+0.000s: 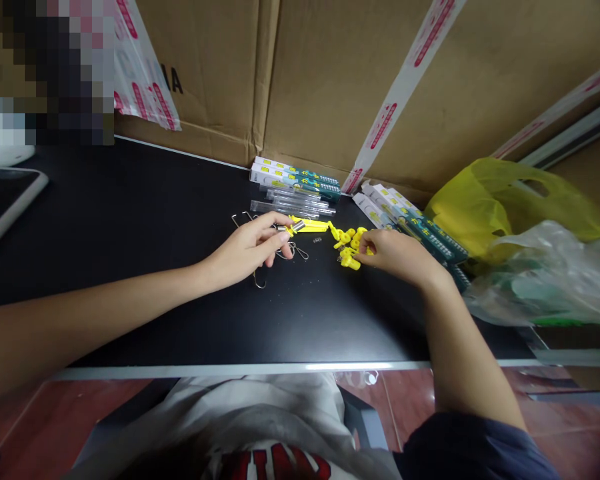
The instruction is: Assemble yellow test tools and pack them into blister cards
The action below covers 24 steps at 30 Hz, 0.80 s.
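We noted pale specks on the near part of the bench (280, 327). Wire hooks (294, 251) lay partly under our left hand (243, 250), whose fingers pinched a short metal tube (299, 227) with a yellow fitting around it. The tube's long axis ran left to right, tipped slightly toward the far side at its right end. Key relation: the heap of yellow plastic pieces (350, 259) lay right of the tube, well apart from it; our right hand was nearer. Its fingers curled at the heap's right edge; we could not tell whether they gripped a piece. A small spring (317, 240) lay between. Beyond sat clear sleeves (293, 207), then printed boxes (295, 177) against cardboard (330, 80).
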Motion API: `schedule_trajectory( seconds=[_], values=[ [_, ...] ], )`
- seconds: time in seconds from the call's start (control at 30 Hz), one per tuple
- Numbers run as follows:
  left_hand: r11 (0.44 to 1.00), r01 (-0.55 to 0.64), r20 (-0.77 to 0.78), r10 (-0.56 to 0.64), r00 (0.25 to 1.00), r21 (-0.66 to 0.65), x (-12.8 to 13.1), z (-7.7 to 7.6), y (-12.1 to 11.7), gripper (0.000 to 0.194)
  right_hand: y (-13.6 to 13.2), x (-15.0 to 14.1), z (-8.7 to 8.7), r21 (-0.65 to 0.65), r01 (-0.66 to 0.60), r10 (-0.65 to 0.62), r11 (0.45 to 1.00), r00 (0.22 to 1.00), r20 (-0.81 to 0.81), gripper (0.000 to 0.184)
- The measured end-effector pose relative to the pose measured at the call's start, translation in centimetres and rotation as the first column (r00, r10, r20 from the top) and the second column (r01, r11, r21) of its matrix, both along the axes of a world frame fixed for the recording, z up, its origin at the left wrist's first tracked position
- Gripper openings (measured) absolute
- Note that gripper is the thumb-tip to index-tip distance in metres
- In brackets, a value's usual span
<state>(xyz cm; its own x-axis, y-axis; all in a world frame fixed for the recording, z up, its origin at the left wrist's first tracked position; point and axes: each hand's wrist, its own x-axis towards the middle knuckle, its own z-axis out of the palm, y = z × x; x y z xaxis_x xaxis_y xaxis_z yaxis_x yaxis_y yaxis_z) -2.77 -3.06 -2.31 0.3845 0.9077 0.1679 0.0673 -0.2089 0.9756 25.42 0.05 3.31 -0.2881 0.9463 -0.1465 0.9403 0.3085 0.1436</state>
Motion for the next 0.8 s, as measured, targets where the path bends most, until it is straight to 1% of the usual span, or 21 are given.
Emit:
schedule_trajectory(
  seconds=[0.1,0.2,0.27,0.3,0.33,0.37,0.4,0.43,0.47,0.5,0.57,0.6,0.63,0.73,0.8],
  values=[
    [1.0,-0.003,-0.011,0.004,1.0,0.024,0.0,-0.1,0.0,0.031,-0.2,0.0,0.4,0.009,-0.007,0.007,1.0,0.999,-0.034,0.013],
    [0.998,-0.01,-0.04,0.012,0.999,0.06,-0.1,-0.2,-0.1,0.038,-0.4,0.2,1.1,0.059,-0.009,0.016,0.998,0.994,-0.11,0.006],
    [0.995,-0.016,-0.083,0.024,0.996,0.094,-0.1,-0.1,-0.3,0.04,-0.5,0.2,1.4,0.094,-0.025,0.044,0.995,0.976,-0.214,0.006],
    [0.994,-0.022,-0.108,0.034,0.994,0.111,-0.1,0.0,-0.4,0.04,-0.5,0.1,1.4,0.097,-0.038,0.066,0.995,0.953,-0.297,0.008],
    [0.991,-0.03,-0.133,0.047,0.99,0.132,-0.1,0.1,-0.5,0.04,-0.5,-0.1,1.3,0.079,-0.058,0.086,0.995,0.91,-0.406,0.01],
    [0.987,-0.035,-0.16,0.06,0.985,0.154,-0.2,0.3,-0.6,0.04,-0.6,-0.5,1.1,0.043,-0.085,0.094,0.995,0.844,-0.528,0.013],
    [0.983,-0.037,-0.187,0.072,0.98,0.18,-0.2,0.4,-0.7,0.039,-0.7,-0.9,0.8,-0.025,-0.122,0.076,0.992,0.752,-0.655,0.015],
    [0.977,-0.036,-0.216,0.082,0.973,0.209,-0.2,0.5,-0.8,0.039,-0.8,-1.4,0.4,-0.105,-0.173,0.031,0.979,0.64,-0.767,0.019],
    [0.97,-0.034,-0.243,0.094,0.965,0.24,-0.2,0.6,-0.9,0.038,-1.0,-2.0,0.0,-0.172,-0.226,-0.023,0.959,0.543,-0.84,0.022],
    [0.963,-0.029,-0.267,0.103,0.958,0.269,-0.1,0.7,-1.0,0.037,-1.3,-2.6,-0.4,-0.201,-0.271,-0.06,0.941,0.451,-0.89,0.026],
    [0.95,-0.026,-0.301,0.124,0.946,0.312,-0.1,0.7,-1.0,0.036,-1.8,-3.8,-1.3,-0.218,-0.328,-0.11,0.919,0.316,-0.942,0.031],
    [0.945,-0.027,-0.308,0.133,0.942,0.326,-0.1,0.7,-1.0,0.035,-2.0,-4.3,-1.7,-0.202,-0.356,-0.111,0.912,0.259,-0.959,0.033],
    [0.942,-0.03,-0.312,0.14,0.94,0.334,-0.2,0.6,-1.0,0.034,-2.2,-4.7,-2.1,-0.184,-0.374,-0.106,0.909,0.22,-0.97,0.033],
    [0.942,-0.036,-0.317,0.148,0.937,0.333,-0.2,0.4,-1.0,0.032,-2.5,-5.5,-2.8,-0.136,-0.378,-0.09,0.916,0.139,-0.986,0.033],
    [0.944,-0.035,-0.313,0.144,0.939,0.329,-0.3,0.3,-1.0,0.03,-2.5,-5.7,-3.0,-0.129,-0.36,-0.104,0.924,0.086,-0.991,0.034]
  ],
)
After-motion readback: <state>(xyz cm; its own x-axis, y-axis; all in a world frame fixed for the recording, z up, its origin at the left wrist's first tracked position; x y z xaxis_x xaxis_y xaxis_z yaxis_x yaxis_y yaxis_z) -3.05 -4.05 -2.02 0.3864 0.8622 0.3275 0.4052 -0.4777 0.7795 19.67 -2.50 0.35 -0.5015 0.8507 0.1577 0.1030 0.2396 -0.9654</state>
